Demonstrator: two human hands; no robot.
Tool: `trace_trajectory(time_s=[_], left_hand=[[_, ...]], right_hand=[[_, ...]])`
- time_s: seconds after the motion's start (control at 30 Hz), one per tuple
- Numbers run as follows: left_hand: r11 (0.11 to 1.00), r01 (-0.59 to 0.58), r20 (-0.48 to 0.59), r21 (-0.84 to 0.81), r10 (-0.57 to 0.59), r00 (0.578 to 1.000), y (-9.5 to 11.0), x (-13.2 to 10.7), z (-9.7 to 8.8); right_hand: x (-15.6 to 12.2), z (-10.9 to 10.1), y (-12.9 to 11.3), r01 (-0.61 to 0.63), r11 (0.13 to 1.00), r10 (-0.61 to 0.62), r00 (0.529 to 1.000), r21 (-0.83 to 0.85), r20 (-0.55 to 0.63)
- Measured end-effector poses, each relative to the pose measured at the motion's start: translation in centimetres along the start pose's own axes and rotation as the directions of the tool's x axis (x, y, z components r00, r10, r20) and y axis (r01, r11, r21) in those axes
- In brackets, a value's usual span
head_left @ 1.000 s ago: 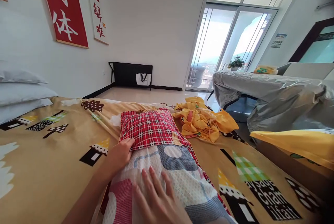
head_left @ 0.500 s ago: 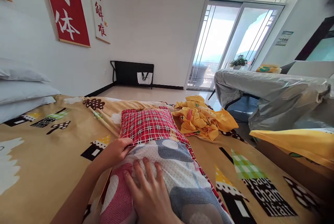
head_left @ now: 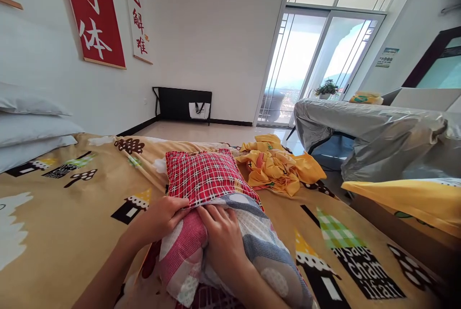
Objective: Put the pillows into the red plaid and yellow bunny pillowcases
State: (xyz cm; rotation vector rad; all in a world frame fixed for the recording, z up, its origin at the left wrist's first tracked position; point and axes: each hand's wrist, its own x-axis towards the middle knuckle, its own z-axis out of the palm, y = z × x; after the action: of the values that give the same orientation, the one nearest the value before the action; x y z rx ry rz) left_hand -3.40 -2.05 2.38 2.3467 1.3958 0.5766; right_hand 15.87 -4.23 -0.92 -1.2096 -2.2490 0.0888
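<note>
A red plaid pillowcase lies on the bed with its opening toward me. Part of a pillow patterned in white, grey-blue and pink sits inside it, and the rest bulges out at the near side. My left hand pinches the left edge of the opening between thumb and fingers. Right at the opening's rim, my right hand presses into the pillow with bent fingers, bunching the cloth; its thumb and fingertips are partly hidden. The pillow's pink corner is folded up between the two hands.
A crumpled yellow cloth lies beyond the pillowcase on the patterned bedsheet. White pillows are stacked at left. To the right stand a plastic-covered table and a box with yellow fabric over it.
My right hand has slid forward to the pillowcase opening, its spread fingers now drawn together and bent into the pillow. The pillow's near pink part has folded upward. My left hand keeps the edge.
</note>
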Motion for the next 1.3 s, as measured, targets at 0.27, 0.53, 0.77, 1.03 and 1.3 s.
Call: trace_trajectory(time_s=[0.27,0.53,0.77,1.03,1.3], left_hand=[[0.996,0.008,0.011,-0.087,-0.007,1.0,0.2,-0.3,-0.7],[0.969,0.208,0.148,0.134,-0.227,0.962,-2.3,0.3,0.0],[0.974,0.202,0.177,0.102,-0.218,0.96,-3.0,-0.6,-1.1],[0.974,0.228,0.16,-0.006,-0.224,0.961,-4.9,-1.7,-2.8],[0.91,0.306,-0.031,0.278,-0.31,0.95,-3.5,-0.8,-1.7]], right_hand=[[0.1,-0.2,0.2,-0.024,0.998,0.013,0.987,-0.063,-0.16],[-5.9,0.8,-1.2,0.383,0.834,-0.442,0.894,-0.397,-0.067],[-7.1,-1.6,0.9,0.214,0.898,-0.22,0.975,-0.384,0.028],[-1.4,-6.4,1.8,-0.109,0.926,0.277,0.848,-0.362,0.452],[-1.7,-5.0,1.4,0.08,0.959,0.07,0.864,-0.273,0.498]])
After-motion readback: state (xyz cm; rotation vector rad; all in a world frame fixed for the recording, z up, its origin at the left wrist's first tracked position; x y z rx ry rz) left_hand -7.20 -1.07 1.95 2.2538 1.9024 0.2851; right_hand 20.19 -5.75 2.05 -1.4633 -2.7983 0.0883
